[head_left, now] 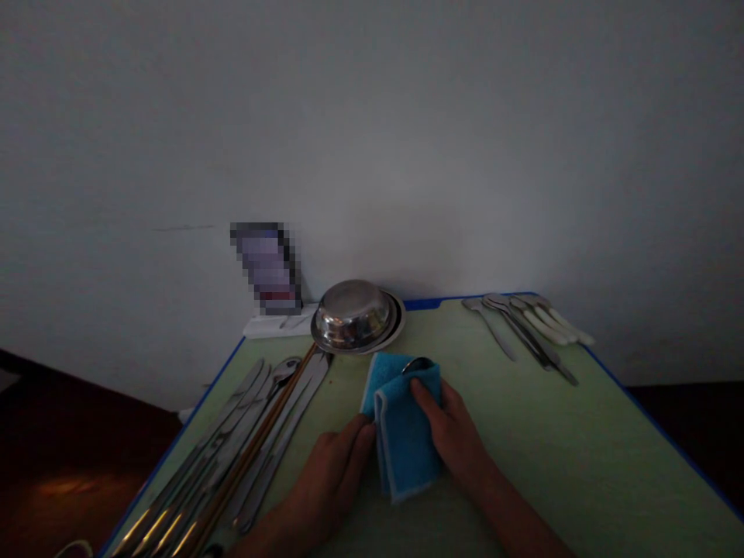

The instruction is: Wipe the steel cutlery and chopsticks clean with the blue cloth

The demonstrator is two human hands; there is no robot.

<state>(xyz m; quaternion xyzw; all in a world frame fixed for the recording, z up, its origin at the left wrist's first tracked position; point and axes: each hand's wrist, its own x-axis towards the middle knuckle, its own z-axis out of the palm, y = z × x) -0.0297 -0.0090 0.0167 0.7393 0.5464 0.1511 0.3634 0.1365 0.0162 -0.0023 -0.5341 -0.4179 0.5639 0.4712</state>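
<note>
A folded blue cloth (410,442) with pale edging is held just above the table, in front of the bowls. My right hand (456,430) grips it from the right, thumb pressing the cloth against a metal spoon (417,363). Only the curved rim of the spoon's head shows above the fold. On the left of the cloth, my left hand (340,465) is closed with fingers and thumb together, where the spoon's handle seems to run. The handle itself is hidden by cloth and fingers.
Knives (232,411), spoons and wooden chopsticks (267,426) lie along the left side of the green table (552,457). Upturned metal bowls (354,314) stand at the back beside a propped, blurred phone (267,267). More cutlery, some with white handles (543,322), lies back right.
</note>
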